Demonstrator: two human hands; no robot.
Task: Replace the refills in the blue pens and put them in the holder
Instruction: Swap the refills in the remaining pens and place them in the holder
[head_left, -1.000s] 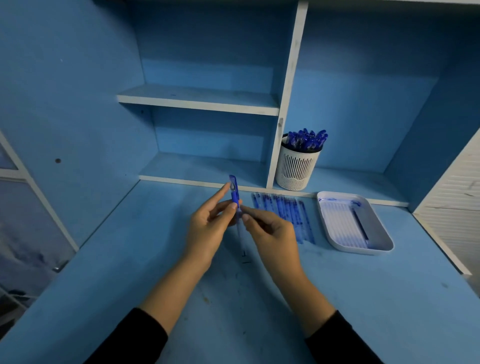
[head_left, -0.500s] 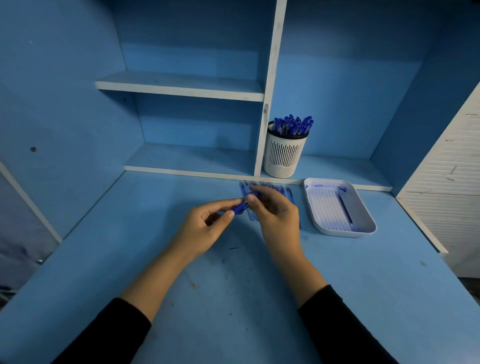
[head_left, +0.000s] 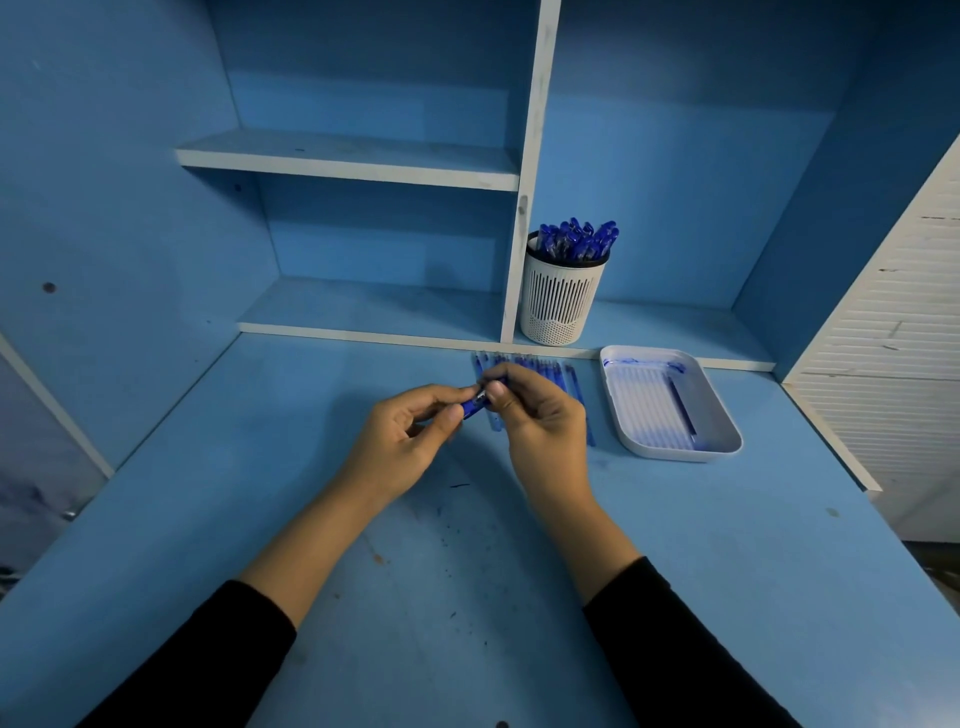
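A blue pen (head_left: 474, 406) lies almost level between my two hands above the blue desk. My left hand (head_left: 402, 440) pinches its near end, and my right hand (head_left: 537, 414) pinches the other end with thumb and forefinger. Most of the pen is hidden by my fingers. Behind my right hand a row of several blue pens (head_left: 569, 382) lies on the desk. A white slotted holder (head_left: 561, 299) on the low shelf is packed with blue pens (head_left: 577, 240).
A white tray (head_left: 670, 410) at the right of the pen row holds one dark refill (head_left: 681, 408) and blue ink smears. The shelf's upright divider (head_left: 527, 182) stands just left of the holder. A white slatted panel (head_left: 893, 332) borders the desk's right side.
The pen was held upright a second ago; it has been tipped down to nearly level. Both hands moved forward over the pen row, and the view shifted slightly.
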